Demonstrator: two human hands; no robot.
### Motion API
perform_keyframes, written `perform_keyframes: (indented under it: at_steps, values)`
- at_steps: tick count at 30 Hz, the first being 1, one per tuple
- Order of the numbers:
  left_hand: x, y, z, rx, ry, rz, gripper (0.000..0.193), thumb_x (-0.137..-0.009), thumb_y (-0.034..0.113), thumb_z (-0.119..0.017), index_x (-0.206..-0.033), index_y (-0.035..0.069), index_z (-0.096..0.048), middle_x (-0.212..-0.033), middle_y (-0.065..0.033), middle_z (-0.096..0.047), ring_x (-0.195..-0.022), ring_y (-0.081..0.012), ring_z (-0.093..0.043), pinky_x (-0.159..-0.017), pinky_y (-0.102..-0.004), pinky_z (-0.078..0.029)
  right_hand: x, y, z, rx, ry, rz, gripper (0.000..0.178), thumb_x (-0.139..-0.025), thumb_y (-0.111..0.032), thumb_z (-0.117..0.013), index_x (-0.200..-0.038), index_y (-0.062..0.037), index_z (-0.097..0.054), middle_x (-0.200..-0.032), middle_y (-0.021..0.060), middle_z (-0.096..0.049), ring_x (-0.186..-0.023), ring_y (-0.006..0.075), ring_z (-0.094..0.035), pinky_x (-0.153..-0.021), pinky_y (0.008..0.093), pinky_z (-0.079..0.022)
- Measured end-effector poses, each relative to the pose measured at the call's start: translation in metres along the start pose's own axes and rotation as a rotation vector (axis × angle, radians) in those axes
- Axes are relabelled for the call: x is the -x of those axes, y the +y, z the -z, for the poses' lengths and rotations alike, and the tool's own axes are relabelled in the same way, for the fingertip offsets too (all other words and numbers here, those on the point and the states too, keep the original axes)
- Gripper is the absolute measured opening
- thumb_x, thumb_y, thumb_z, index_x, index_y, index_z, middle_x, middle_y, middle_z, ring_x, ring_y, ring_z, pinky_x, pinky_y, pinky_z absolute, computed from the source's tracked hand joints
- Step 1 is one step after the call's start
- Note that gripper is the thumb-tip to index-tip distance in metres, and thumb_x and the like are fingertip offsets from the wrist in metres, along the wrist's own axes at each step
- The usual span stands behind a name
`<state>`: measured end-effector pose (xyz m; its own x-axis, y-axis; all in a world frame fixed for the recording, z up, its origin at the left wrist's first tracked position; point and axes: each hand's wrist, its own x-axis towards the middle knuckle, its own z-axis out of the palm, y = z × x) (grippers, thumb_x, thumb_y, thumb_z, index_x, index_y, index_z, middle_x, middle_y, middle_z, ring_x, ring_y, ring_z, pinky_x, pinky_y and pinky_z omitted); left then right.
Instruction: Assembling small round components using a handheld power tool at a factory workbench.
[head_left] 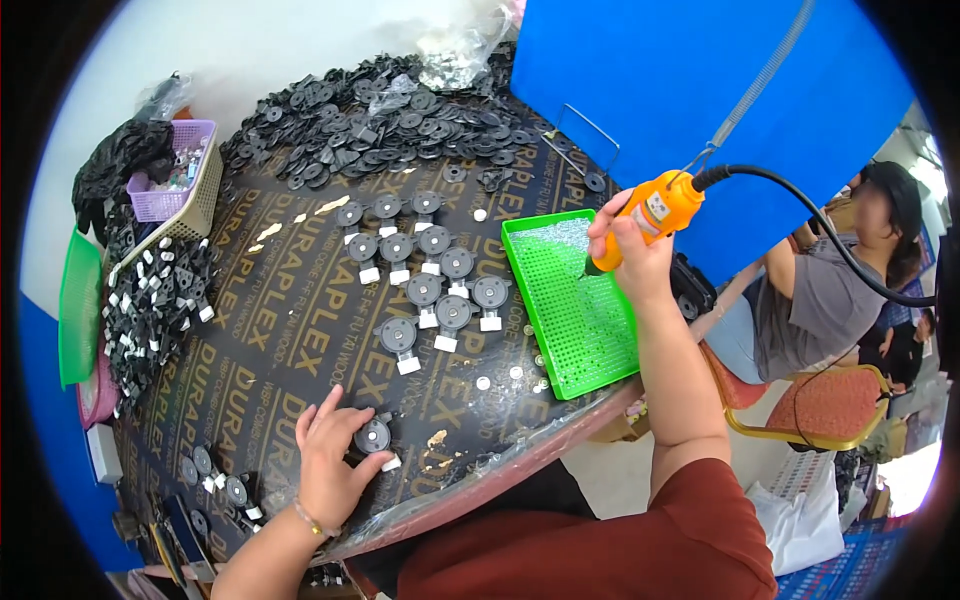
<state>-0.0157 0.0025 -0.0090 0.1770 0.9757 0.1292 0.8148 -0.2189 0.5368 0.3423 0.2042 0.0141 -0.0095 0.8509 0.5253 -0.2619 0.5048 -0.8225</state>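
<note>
My left hand (340,448) is low on the table, its thumb and fingers curled round a round black plastic part (373,436) with a white end piece, which lies on the tabletop. In my right hand (634,245) is an orange electric screwdriver (660,207), hung from a coiled spring and fed by a black cable. Its tip points down over a green perforated tray (571,385) that holds small shiny pieces, probably screws. Several similar black round parts with white ends (423,290) stand in rough rows left of the tray.
A large heap of black discs (390,125) covers the far side. At the left are black and white small parts (155,300), a purple basket (165,203) and a green basket (80,305). A blue panel (640,80) rises behind the tray. Another person (820,290) sits at the right.
</note>
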Motion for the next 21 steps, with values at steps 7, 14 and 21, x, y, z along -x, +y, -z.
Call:
perform_keyframes:
  at_steps: [7, 14, 21]
  values:
    - [-0.083, -0.051, 0.018, -0.041, 0.247, -0.047, 0.031, -0.076, 0.018, -0.073, -0.103, 0.007, -0.064, -0.107, -0.0112, -0.064, -0.110, -0.0299, -0.056, -0.094, -0.0406, -0.039, 0.003, -0.001, 0.005, 0.053, 0.010, 0.058, 0.026, -0.088, -0.021, -0.069, -0.098, -0.0038, -0.052, -0.073, 0.0084, -0.062, -0.055, 0.0128, -0.058, -0.053, 0.0252, -0.048]
    - [-0.204, -0.161, 0.020, -0.142, 0.418, 0.208, 0.020, -0.078, 0.023, -0.072, -0.093, 0.011, -0.070, -0.094, -0.0078, -0.071, -0.090, -0.0272, -0.065, -0.081, -0.0401, -0.047, 0.007, -0.029, -0.002, -0.051, -0.003, 0.131, 0.040, -0.085, -0.034, -0.072, -0.105, -0.0077, -0.050, -0.079, 0.0106, -0.060, -0.057, 0.0161, -0.056, -0.053, 0.0278, -0.048]
    - [-0.242, -0.162, 0.018, -0.257, 0.238, 0.360, 0.013, -0.078, 0.027, -0.070, -0.079, 0.013, -0.073, -0.085, -0.0087, -0.071, -0.091, -0.0288, -0.065, -0.083, -0.0431, -0.046, 0.029, -0.063, -0.023, 0.025, -0.047, 0.153, 0.055, -0.082, -0.052, -0.069, -0.100, -0.0053, -0.047, -0.076, 0.0126, -0.057, -0.054, 0.0155, -0.055, -0.049, 0.0273, -0.048]
